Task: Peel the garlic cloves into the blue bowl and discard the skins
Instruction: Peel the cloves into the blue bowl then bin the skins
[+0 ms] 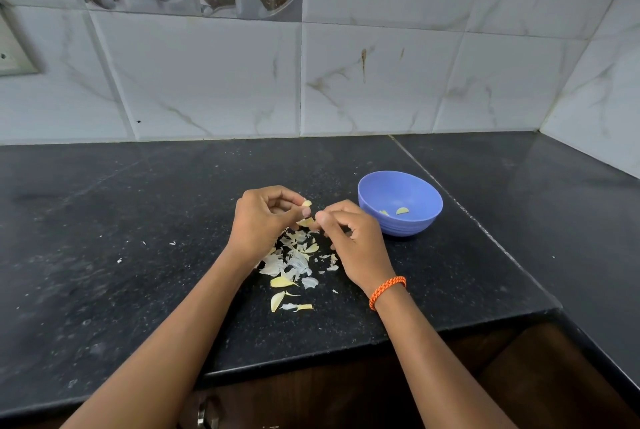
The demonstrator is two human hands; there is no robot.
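On the left, the left hand [266, 217] hovers just above the black desk [138, 255], its fingers curled and its grip pinching a garlic clove [307, 203] between thumb and fingertips. The clove pokes out of the right side of that grip, its long axis running roughly up and away from the person, tip uppermost. A loose yellowish flap of skin [305, 222] hangs just below the thumb, toward the other hand.

Beneath and between the wrists lies the pile of skins [294, 259] with a few yellowish pieces at its near edge (whether those are unpeeled cloves or thick husks is hard to tell).

Next comes the right hand [349, 241], fingers curled, its thumb and forefinger pressed together right beside the clove; it seems to nip a shred of skin, though the piece is too small to make out.

Farthest right stands the blue bowl [400, 203], near the right hand, with two peeled cloves [401, 211] inside. Judging by this, the clove lies left of the bowl, so the left hand must cross rightward over the right to drop it, unless it is passed to the nearer right hand
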